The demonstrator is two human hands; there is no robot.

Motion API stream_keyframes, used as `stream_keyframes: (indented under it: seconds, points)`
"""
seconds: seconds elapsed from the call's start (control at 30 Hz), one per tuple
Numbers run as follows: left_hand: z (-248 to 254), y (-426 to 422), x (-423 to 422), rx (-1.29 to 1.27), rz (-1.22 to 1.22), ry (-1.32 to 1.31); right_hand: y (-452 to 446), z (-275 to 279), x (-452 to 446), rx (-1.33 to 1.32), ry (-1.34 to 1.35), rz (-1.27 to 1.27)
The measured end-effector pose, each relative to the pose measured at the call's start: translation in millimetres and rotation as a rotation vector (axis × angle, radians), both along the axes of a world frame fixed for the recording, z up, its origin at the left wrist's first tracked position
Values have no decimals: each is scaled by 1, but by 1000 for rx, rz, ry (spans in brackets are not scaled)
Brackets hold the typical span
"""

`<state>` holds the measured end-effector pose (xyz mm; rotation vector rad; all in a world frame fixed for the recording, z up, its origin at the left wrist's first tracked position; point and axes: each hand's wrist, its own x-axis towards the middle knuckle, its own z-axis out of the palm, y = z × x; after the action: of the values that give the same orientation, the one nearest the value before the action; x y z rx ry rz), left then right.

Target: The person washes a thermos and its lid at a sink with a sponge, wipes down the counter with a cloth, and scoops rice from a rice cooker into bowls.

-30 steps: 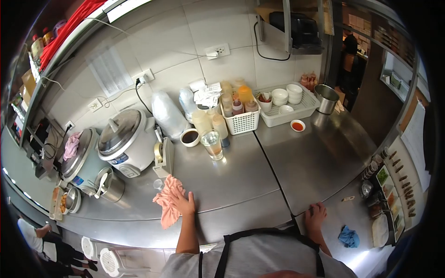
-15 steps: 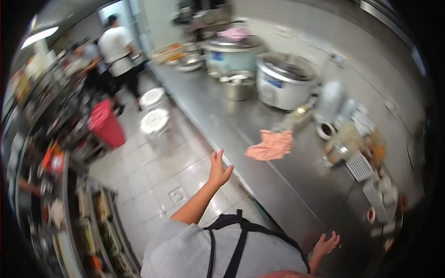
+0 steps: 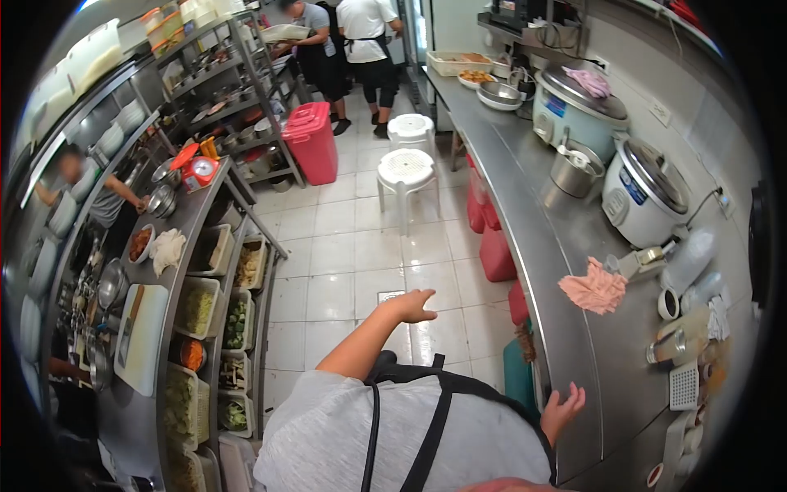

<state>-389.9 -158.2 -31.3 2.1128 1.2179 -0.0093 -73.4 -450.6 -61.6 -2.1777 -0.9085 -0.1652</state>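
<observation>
My left hand (image 3: 415,306) is stretched out in front of me over the tiled floor, its fingers extended and holding nothing. Low on the right, my right hand (image 3: 562,412) hangs by the edge of the steel counter (image 3: 566,328), fingers apart and bare of any object. I cannot tell whether it touches the counter. A crumpled orange-pink cloth (image 3: 593,286) lies on that counter, beyond my right hand and apart from it. Behind the cloth stand a white rice cooker (image 3: 643,197) and a metal pot (image 3: 576,170).
Two white stools (image 3: 407,167) stand on the floor ahead, near a red lidded bin (image 3: 311,146). To the left is a prep counter with a white cutting board (image 3: 142,338), a knife and vegetable tubs (image 3: 197,307) below. Two people stand at the back; another is behind the left counter.
My view has swung to the left, so the counter and cloth sit further right and the left prep counter shows more. My left hand has turned to point rightward; both hands stay empty.
</observation>
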Motion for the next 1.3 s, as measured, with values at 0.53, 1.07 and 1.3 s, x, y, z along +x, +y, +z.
stream_keyframes:
  seconds: [0.53,1.07,1.3]
  points:
    - [2,102,-348,2,515,81,315,-168,-211,-1015,476,891]
    - [67,323,-480,-47,1037,-237,703,-218,-202,-1479,117,666]
    - [144,379,-548,90,1128,-377,998,-137,-438,-808,118,1233]
